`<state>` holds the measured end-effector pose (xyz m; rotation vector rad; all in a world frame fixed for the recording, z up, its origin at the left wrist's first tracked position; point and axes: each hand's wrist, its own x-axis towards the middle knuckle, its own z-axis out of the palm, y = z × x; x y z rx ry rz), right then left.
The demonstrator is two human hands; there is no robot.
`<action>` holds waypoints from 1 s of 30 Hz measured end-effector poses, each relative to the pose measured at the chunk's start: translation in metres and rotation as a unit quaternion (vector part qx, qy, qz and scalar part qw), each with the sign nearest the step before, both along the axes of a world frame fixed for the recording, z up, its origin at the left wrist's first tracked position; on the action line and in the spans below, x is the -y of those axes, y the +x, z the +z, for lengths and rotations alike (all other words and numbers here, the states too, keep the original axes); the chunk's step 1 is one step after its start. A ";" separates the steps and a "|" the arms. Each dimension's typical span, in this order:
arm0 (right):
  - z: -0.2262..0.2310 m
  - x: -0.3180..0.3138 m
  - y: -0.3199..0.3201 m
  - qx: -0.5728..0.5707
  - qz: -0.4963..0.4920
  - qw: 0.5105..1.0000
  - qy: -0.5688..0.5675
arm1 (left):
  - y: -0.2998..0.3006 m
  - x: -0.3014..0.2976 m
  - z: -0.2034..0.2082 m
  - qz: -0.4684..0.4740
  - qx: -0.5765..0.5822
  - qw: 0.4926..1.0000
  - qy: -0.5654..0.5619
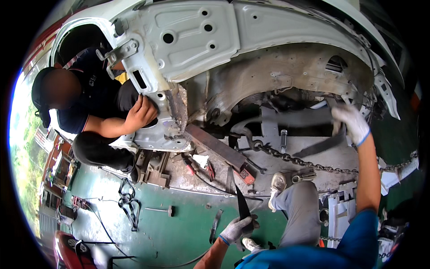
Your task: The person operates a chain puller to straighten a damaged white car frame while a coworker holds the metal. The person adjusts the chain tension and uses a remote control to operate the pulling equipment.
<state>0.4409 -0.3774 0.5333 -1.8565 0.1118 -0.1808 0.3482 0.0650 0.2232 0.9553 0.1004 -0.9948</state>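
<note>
White knit gloves cover both my hands. Low in the picture, my left hand (236, 229) is closed round a black strap (243, 205), whose loose length rises from the fist. My right hand (352, 123) is raised at the right, beside the wheel arch, and somewhat smeared by motion. A wide dark strap (321, 144) hangs from its closed fingers and sweeps left; I cannot tell whether both straps are one piece. Near it a heavy steel chain (304, 163) runs from a large hook (244, 131) toward the right, below the stripped white car body (195, 49).
A co-worker crouches at the left, one bare hand (141, 114) on the car body. A steel beam (217, 148) lies slantwise on the metal platform (179, 175), near pliers (210, 171) and a wrench (256, 166). Straps (129, 204) and a hammer (163, 210) lie on the green floor.
</note>
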 end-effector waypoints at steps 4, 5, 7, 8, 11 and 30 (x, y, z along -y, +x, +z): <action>-0.043 -0.036 -0.080 -0.096 0.100 0.976 0.166 | 0.027 0.017 0.008 0.088 0.005 0.994 -0.060; -0.062 -0.051 -0.096 -0.134 0.092 0.968 0.190 | 0.039 0.025 0.008 0.127 -0.004 0.990 -0.067; -0.098 -0.079 -0.117 -0.195 0.105 0.939 0.262 | 0.061 0.038 0.019 0.183 0.014 0.982 -0.032; -0.114 -0.091 -0.126 -0.219 0.125 0.918 0.307 | 0.067 0.041 0.022 0.186 0.025 0.982 -0.013; -0.170 -0.115 -0.160 -0.190 0.119 0.862 0.454 | 0.082 0.043 0.028 0.014 0.481 0.818 0.315; -0.293 -0.201 -0.116 -0.186 0.497 0.786 -0.318 | 0.109 0.099 0.058 0.174 -0.032 0.971 -0.162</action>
